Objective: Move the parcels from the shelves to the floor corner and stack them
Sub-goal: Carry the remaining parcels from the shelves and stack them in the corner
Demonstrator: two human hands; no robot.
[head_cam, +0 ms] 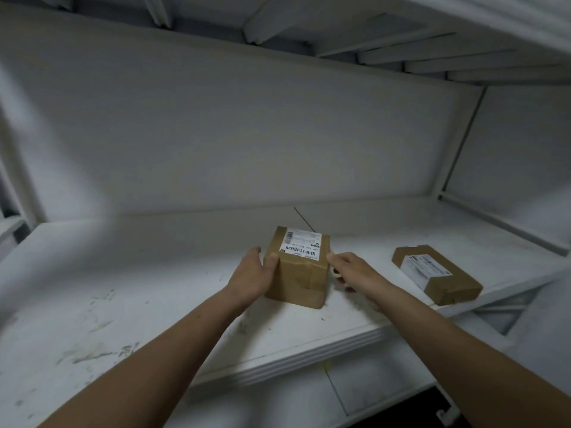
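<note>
A brown, cube-shaped parcel (304, 273) with a white barcode label on top stands on the white shelf (154, 288). My left hand (253, 276) lies against its left side, the thumb curled over the front-left corner. My right hand (355, 273) is at the parcel's right side; its index fingertip reaches the upper right edge and the other fingers are loosely bent. A second, flat brown parcel (438, 276) with a white label lies to the right, near the shelf's front edge.
The shelf above (432, 41) hangs low overhead with slats underneath. A white back panel closes the rear, and an upright post (457, 149) stands at the right. A lower shelf (278, 403) shows below the front edge. The shelf surface is scuffed and dusty.
</note>
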